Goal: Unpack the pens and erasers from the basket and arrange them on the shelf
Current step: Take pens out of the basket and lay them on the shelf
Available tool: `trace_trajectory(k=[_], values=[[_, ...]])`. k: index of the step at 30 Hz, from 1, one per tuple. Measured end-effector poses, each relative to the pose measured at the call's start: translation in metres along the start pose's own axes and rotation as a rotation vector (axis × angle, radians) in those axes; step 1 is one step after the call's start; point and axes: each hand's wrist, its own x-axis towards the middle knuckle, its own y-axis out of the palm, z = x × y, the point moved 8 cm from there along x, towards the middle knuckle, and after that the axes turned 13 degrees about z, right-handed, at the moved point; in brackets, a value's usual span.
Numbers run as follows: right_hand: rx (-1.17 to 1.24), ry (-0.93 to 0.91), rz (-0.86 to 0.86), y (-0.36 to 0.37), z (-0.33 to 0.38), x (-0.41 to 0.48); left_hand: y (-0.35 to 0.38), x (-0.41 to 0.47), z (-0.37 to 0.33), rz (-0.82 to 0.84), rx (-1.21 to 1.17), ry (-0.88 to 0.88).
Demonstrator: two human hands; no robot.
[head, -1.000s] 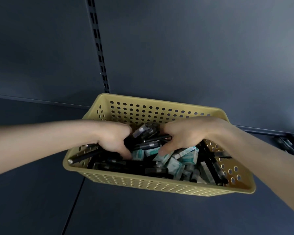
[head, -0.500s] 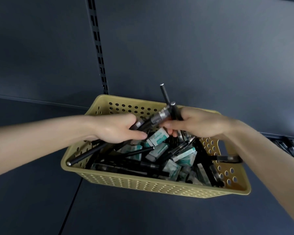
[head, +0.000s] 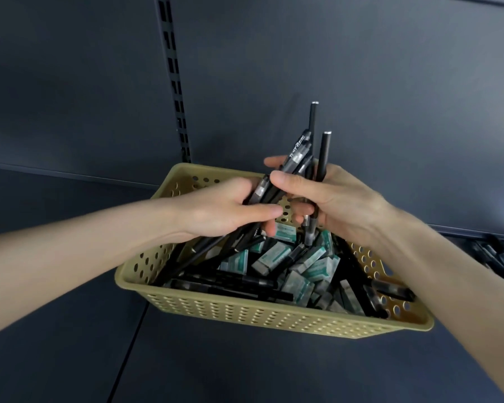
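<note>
Both forearms bare, extending forward from lower corners, converging at centre. Left hand [head: 227, 209] back-up, fingers curled round lower part of pen bundle [head: 298, 158], thumb pointing right across front. Right hand [head: 344, 205] close beside it, gripping same bundle higher up: thumb on near side, index fingertip visible behind, other fingers curled beneath.

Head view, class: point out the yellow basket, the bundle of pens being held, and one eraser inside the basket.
yellow basket [head: 245, 318]: head view, on its perforated front wall.
bundle of pens [head: 298, 152]: head view, on the barrel with white lettering.
eraser [head: 270, 258]: head view, on the wrapper of one mid-basket.
</note>
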Motion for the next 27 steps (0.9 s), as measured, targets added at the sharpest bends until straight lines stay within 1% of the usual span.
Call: trace_trajectory(k=[2,6,9,11,13,15,17,19,21,23,25,27], values=[[0.000,-0.026,-0.054,-0.004,0.001,-0.001,0.003,0.002,-0.001,0.010,-0.022,0.013],[0.033,-0.063,-0.089,-0.003,0.004,-0.003,0.007,0.001,-0.002,0.046,-0.189,0.056],[0.063,-0.078,-0.156,-0.008,0.005,-0.007,0.008,-0.003,-0.003,0.061,-0.240,0.070],[0.070,-0.091,-0.230,-0.014,0.006,-0.011,0.001,-0.005,-0.001,-0.008,-0.279,0.072],[0.083,-0.102,-0.317,-0.022,0.008,-0.015,-0.011,-0.010,0.004,-0.136,-0.311,0.056],[0.071,-0.092,-0.345,-0.025,0.009,-0.018,-0.025,-0.018,0.008,-0.266,-0.313,0.039],[0.066,-0.062,-0.291,-0.019,0.008,-0.017,-0.034,-0.023,0.011,-0.333,-0.381,0.033],[0.099,-0.038,-0.199,-0.009,0.006,-0.014,-0.034,-0.022,0.013,-0.323,-0.612,0.044],[0.078,-0.028,-0.136,-0.001,0.005,-0.010,-0.028,-0.018,0.009,-0.290,-0.808,0.071],[-0.001,-0.015,-0.099,0.003,0.006,-0.008,-0.024,-0.016,0.002,-0.287,-0.853,0.121],[-0.070,-0.004,-0.073,0.005,0.006,-0.009,-0.025,-0.016,-0.003,-0.326,-0.821,0.172],[-0.104,0.017,-0.068,0.006,0.003,-0.010,-0.025,-0.017,-0.005,-0.364,-0.803,0.187]])
